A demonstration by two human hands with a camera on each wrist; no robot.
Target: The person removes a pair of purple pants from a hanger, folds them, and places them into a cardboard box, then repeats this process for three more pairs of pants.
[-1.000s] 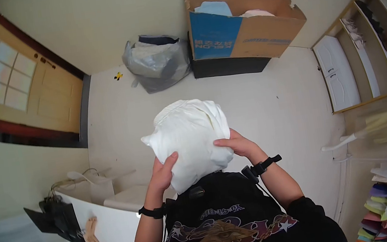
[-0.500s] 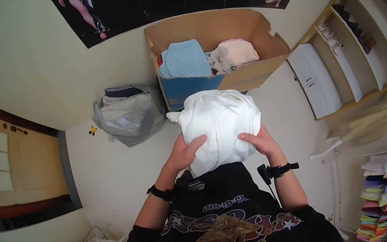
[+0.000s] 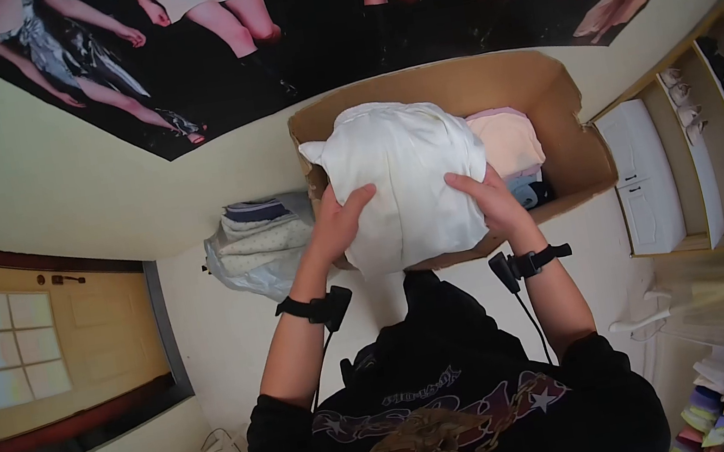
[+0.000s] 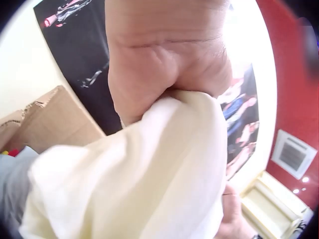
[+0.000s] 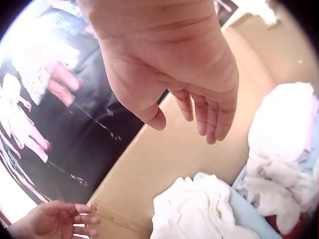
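Note:
In the head view, a bundle of white cloth point(image 3: 406, 173) is held up over the cardboard box point(image 3: 567, 125). My left hand point(image 3: 344, 221) grips its left side and my right hand point(image 3: 496, 198) its right side, thumbs on top and fingers hidden. The left wrist view also has the cloth point(image 4: 134, 179) caught in the left hand point(image 4: 169, 64). The right wrist view differs: the right hand point(image 5: 174, 69) hangs with loose fingers above white cloth point(image 5: 192, 209) in the box, the left hand point(image 5: 55, 221) spread beside it.
Pink cloth point(image 3: 504, 144) lies in the right part of the box. Left of the box stands a grey plastic bag point(image 3: 262, 274) of folded fabric. A dark poster point(image 3: 333, 34) covers the wall behind, and a shelf unit point(image 3: 697, 148) stands at the right.
Both hands have carried the white bundle from near my body forward and over the box. The camera has moved closer to the box, and more of the poster shows.

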